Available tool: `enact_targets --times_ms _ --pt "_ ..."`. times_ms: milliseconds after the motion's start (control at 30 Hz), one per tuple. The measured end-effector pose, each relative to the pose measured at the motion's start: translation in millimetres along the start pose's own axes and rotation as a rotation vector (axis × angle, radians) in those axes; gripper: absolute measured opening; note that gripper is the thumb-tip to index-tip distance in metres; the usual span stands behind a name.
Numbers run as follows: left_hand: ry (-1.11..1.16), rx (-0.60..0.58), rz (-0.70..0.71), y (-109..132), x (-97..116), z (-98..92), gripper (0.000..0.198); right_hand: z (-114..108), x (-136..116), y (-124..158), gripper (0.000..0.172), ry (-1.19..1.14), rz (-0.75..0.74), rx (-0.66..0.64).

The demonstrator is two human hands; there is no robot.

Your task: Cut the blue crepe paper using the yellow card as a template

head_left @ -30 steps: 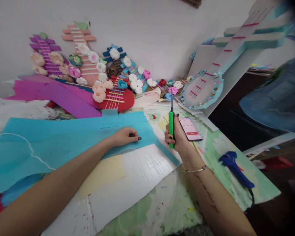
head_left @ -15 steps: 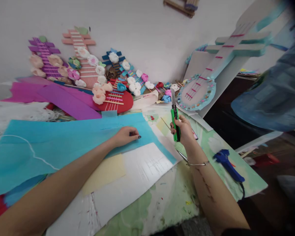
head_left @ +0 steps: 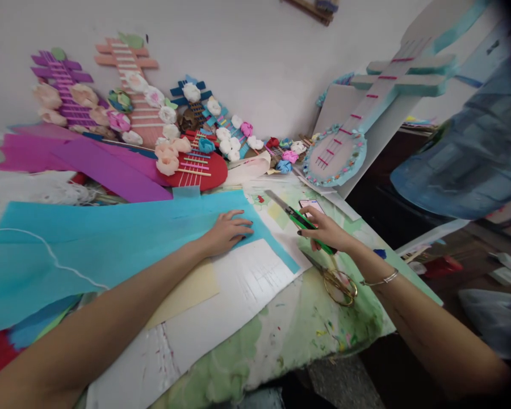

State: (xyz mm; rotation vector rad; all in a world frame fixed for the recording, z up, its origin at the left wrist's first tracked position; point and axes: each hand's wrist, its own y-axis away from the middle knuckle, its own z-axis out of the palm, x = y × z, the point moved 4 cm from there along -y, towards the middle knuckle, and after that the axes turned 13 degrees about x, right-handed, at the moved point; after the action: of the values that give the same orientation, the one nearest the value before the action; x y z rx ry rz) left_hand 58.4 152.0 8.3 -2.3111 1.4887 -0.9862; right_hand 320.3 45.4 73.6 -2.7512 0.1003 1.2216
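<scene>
My left hand (head_left: 230, 232) rests on the right part of a blue crepe paper sheet (head_left: 123, 238), fingers spread with nothing in them. In my right hand (head_left: 323, 230) is a green and black utility knife (head_left: 304, 220), its long blade out and pointing to the upper left, above the table's right side. Under the blue sheet lies a white board (head_left: 255, 278) with scored lines and a yellow paper piece (head_left: 191, 292). Gold-handled scissors (head_left: 340, 287) lie just below my right hand, and a phone (head_left: 311, 205) lies behind it.
Decorated paper instruments, such as a red one (head_left: 208, 170) and a large pale blue one (head_left: 336, 153), stand along the wall. Purple paper (head_left: 106, 167) lies at the back left. A large water bottle (head_left: 443, 165) stands at the right, past the table edge.
My left hand has opened and flattened on the blue sheet. My right hand has tipped the knife from upright to slanting left, and the scissors now show fully.
</scene>
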Motion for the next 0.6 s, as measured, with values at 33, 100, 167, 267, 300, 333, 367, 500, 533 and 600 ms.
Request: enact_targets --times_ms 33,100,167,267,300,333,367,500,533,600 --pt "-0.005 0.000 -0.002 0 0 0.0 0.029 -2 6 1 0.043 0.069 -0.025 -0.020" --pt "-0.008 0.000 -0.008 1 0 -0.3 0.027 -8 17 -1 0.042 0.155 -0.070 -0.040" --pt "-0.002 0.003 -0.017 0 -1 -0.6 0.026 -14 22 -5 0.036 0.250 -0.146 -0.050" --pt "0.022 0.007 -0.022 -1 -4 -0.4 0.026 -17 26 -11 0.034 0.366 -0.258 -0.081" --pt "0.032 0.008 -0.022 -1 -5 -0.3 0.026 -17 27 -13 0.035 0.395 -0.286 -0.094" --pt "0.042 0.010 -0.022 -1 -6 -0.3 0.027 -17 28 -14 0.036 0.421 -0.310 -0.104" --pt "0.052 0.013 -0.021 -1 -7 -0.3 0.027 -16 30 -16 0.037 0.444 -0.330 -0.112" --pt "0.089 0.025 -0.016 -1 -8 -1.0 0.028 -12 35 -21 0.040 0.505 -0.378 -0.139" --pt "0.098 0.027 -0.013 -1 -8 -1.2 0.028 -11 36 -23 0.039 0.514 -0.383 -0.145" --pt "0.116 0.029 -0.008 -2 -8 -1.3 0.027 -10 36 -25 0.038 0.530 -0.391 -0.155"
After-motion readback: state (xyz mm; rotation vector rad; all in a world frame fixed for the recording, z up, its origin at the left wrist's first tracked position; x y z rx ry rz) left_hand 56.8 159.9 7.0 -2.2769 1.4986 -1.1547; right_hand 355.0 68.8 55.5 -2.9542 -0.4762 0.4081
